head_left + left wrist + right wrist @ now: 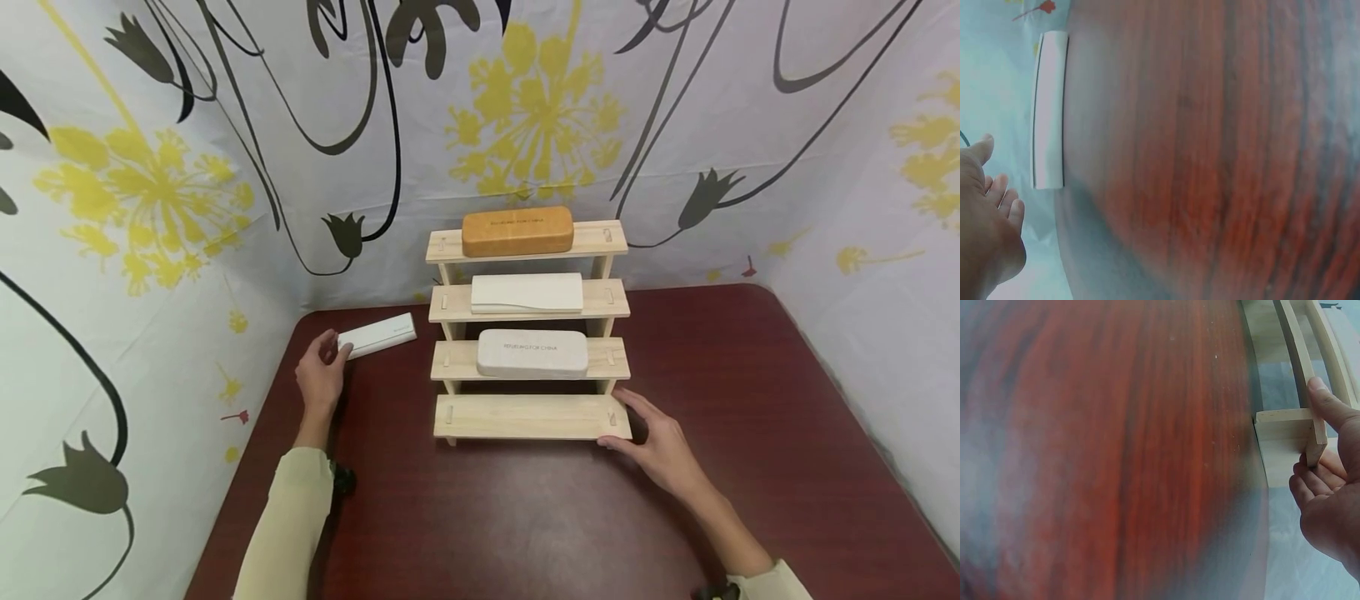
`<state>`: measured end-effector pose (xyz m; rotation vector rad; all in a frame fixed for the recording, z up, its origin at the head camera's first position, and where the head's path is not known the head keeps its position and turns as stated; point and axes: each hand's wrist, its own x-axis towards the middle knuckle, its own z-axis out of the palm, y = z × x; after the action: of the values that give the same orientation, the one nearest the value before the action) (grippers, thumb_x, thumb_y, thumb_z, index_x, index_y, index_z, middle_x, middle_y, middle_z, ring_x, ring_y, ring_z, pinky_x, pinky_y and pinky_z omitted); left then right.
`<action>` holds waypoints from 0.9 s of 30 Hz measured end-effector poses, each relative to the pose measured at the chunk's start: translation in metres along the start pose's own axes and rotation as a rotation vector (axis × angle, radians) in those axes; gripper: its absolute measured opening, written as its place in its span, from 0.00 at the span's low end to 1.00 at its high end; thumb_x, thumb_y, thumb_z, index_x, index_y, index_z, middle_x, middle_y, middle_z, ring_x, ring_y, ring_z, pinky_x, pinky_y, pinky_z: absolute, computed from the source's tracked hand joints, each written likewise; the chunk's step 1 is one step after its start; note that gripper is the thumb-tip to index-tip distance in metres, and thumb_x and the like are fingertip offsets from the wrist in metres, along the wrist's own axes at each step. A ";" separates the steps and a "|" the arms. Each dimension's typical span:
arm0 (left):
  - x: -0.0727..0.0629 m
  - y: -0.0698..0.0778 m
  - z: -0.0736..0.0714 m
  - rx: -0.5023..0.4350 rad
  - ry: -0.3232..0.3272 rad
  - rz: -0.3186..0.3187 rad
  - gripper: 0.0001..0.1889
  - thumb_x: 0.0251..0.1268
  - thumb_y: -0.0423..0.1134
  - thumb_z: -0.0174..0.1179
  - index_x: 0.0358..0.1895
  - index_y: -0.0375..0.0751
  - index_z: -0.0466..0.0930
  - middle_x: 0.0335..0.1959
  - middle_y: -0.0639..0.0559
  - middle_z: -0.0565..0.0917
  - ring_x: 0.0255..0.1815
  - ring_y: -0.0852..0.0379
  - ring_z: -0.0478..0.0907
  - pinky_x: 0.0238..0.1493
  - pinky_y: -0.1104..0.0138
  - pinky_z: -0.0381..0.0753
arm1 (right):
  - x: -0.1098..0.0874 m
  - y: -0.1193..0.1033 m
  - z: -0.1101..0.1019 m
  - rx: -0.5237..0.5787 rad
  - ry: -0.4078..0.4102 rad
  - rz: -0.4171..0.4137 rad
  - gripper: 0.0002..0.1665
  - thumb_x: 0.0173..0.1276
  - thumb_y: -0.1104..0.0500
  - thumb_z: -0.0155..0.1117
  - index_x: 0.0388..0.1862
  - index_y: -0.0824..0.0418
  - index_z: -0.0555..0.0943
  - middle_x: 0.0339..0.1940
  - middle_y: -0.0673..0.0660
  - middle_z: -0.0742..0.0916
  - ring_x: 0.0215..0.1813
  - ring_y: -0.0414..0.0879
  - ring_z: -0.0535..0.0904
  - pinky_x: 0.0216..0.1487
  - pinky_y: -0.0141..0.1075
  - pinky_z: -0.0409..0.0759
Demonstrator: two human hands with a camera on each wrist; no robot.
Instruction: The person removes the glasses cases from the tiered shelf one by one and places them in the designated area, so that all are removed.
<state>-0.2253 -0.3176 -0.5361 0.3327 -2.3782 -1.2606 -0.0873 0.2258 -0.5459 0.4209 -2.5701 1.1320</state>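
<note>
Slim white case (pixel 377 335): lying on dark red tabletop (pixel 517 517), just beyond left hand (pixel 321 379). Left thumb and fingers apart, loosely bent, holding nothing; contact with case end unclear. Wooden stand (pixel 600 350), four-tiered: to left of right hand (pixel 663 450), whose thumb and fingers clamp right end of lowest shelf (pixel 525 417). Above and left of right grip, one per tier, ascending: off-white lettered case (pixel 532 360), cream case with wavy flap (pixel 527 293), tan lettered case (pixel 517 235).
</note>
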 end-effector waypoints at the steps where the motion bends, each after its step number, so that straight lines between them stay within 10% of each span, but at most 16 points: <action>1: 0.000 0.002 0.001 -0.007 0.002 0.014 0.27 0.75 0.41 0.70 0.72 0.37 0.78 0.66 0.42 0.84 0.69 0.45 0.79 0.72 0.55 0.78 | 0.000 0.000 0.000 0.002 0.001 0.000 0.48 0.50 0.61 0.90 0.70 0.69 0.78 0.67 0.69 0.83 0.66 0.67 0.80 0.64 0.10 0.58; 27: -0.020 0.064 0.010 -0.237 -0.063 0.213 0.27 0.73 0.39 0.71 0.72 0.39 0.78 0.66 0.48 0.84 0.72 0.51 0.75 0.75 0.49 0.72 | 0.000 -0.001 0.001 0.010 0.009 -0.006 0.47 0.51 0.62 0.89 0.69 0.71 0.79 0.68 0.70 0.82 0.66 0.68 0.80 0.64 0.09 0.56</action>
<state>-0.2127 -0.2664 -0.4929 -0.0332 -2.2142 -1.4469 -0.0866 0.2244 -0.5458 0.4244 -2.5548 1.1432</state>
